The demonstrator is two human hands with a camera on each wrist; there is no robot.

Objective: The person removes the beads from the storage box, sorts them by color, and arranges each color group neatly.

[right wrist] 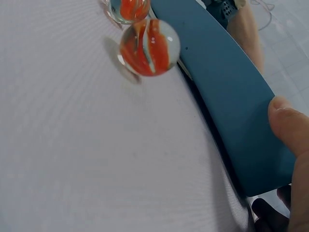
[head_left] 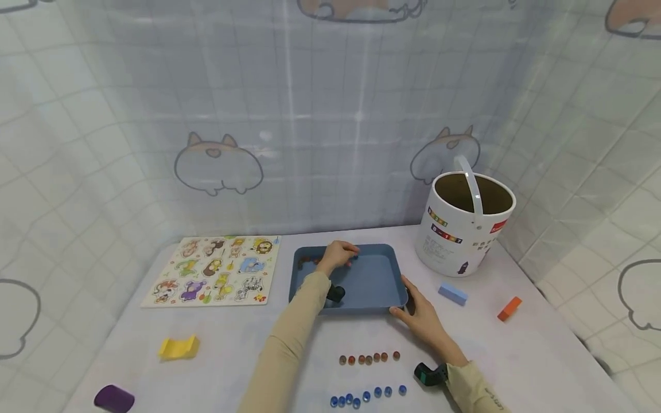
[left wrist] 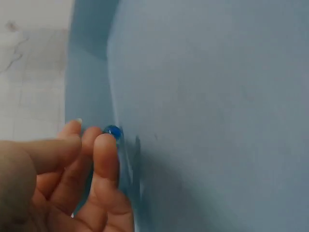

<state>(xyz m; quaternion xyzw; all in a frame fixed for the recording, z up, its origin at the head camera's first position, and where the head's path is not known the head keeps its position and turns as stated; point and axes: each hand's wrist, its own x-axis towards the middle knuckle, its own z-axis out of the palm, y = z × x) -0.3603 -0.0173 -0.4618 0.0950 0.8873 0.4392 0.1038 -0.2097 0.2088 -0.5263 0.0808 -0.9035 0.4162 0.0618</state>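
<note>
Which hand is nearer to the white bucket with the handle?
Right. The right hand holds the blue tray's near right corner, below the white bucket; the left hand reaches into the tray's far left.

Blue marble pinched inside blue tray.

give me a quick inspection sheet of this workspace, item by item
surface: table under a pale cloth.
job's things: blue tray mid-table; a blue marble at the left hand's fingertips by the tray's inner wall; a row of red marbles and a row of blue marbles on the cloth in front of the tray.
clutter: animal puzzle board, white bucket, light blue block, orange block, yellow block, purple block.
grippers: left hand reaches inside the tray, pinching the blue marble; right hand holds the tray's near right corner.
cables: nothing seen.
surroundings: checked curtain with cartoon prints on all sides.
</note>
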